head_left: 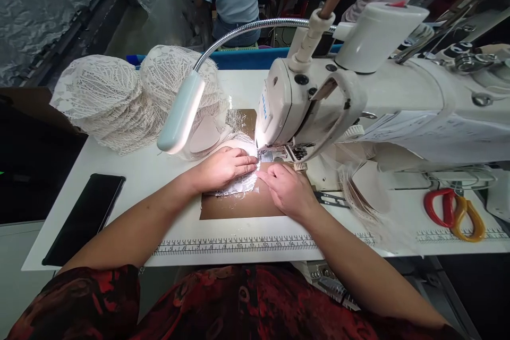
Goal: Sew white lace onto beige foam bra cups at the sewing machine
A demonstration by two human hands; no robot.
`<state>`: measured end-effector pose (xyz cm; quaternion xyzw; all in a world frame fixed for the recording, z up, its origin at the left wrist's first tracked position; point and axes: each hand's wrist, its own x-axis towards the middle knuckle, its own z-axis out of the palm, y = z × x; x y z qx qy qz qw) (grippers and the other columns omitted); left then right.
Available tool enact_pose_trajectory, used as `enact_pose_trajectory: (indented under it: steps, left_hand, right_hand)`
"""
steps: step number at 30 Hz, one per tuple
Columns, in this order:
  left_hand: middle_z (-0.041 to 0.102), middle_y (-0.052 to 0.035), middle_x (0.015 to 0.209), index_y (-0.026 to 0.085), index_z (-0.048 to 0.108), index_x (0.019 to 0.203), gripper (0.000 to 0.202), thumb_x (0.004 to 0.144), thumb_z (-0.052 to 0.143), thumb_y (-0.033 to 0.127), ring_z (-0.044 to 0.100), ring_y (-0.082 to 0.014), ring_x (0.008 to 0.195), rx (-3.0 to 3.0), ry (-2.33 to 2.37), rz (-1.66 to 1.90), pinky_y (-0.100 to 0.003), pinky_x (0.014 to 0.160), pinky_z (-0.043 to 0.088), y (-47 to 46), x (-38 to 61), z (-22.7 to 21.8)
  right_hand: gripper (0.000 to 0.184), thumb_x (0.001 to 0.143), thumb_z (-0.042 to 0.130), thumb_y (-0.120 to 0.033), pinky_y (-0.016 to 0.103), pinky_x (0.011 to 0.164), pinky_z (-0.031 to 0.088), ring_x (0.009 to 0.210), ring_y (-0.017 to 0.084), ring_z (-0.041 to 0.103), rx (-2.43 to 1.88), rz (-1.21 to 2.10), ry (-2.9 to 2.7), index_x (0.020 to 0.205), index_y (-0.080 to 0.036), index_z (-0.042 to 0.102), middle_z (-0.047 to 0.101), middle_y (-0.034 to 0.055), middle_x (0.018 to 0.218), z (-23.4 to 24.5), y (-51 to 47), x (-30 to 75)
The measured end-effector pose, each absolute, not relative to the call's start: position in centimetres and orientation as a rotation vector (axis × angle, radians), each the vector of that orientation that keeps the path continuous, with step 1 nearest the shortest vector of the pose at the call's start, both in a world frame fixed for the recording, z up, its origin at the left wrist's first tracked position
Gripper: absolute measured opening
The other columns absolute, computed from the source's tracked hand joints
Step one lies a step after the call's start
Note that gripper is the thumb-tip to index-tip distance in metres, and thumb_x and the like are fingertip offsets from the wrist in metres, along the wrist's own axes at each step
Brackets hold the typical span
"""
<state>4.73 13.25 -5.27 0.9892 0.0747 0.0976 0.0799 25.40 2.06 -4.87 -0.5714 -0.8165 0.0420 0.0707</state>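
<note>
- At far left, a black phone (84, 219) is laid on the white desk (139, 170); no lettering can be read on its dark screen.
- Behind it, lace stacks (99, 101) are piled up.
- A lit lamp (181, 111) is hung in front of them on a bent metal neck.
- The left hand (227, 169) is laid flat, fingers extended, on the lace piece (245, 185), which is set at the needle area, over a brown sheet (235, 210).
- Along the front edge, a ruler (239, 246) is printed with numerals; 7, 8, 9 and 10 can be read.
- On the white machine (279, 101), blue lettering is seen sideways, apparently "JUKI".
- The right hand (289, 188) is held half curled by the piece's right edge; whether anything is pinched cannot be told.
- Papers (430, 122) are marked with writing too faint to read.
- Red-and-orange scissors (454, 215) are laid at far right.
</note>
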Motion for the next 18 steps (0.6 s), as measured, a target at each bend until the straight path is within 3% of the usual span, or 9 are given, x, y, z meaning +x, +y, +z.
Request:
enact_pose_trajectory:
  steps: [9,18]
  left_hand:
    - [0.059,-0.0144,0.129,0.010,0.057,0.126,0.046,0.093,0.044,0.037,0.054,-0.0288,0.104,2.963,0.371,0.372,-0.043,0.089,0.044,12.5,5.4,-4.1]
    - [0.054,-0.0138,0.134,0.014,0.058,0.124,0.043,0.093,0.044,0.040,0.051,-0.0288,0.110,2.943,0.415,0.321,-0.044,0.092,0.040,12.0,4.8,-4.3]
  right_hand:
    - [0.039,0.087,0.040,-0.014,0.031,0.064,0.027,0.077,0.019,0.047,-1.835,0.080,-2.379,0.118,-0.022,0.063,0.059,0.0062,0.089,-4.6,2.4,25.0]
    - [0.035,0.084,0.044,-0.013,0.030,0.067,0.032,0.073,0.016,0.050,-1.611,0.102,-2.325,0.108,-0.019,0.069,0.064,0.0041,0.086,-5.3,1.8,26.0]
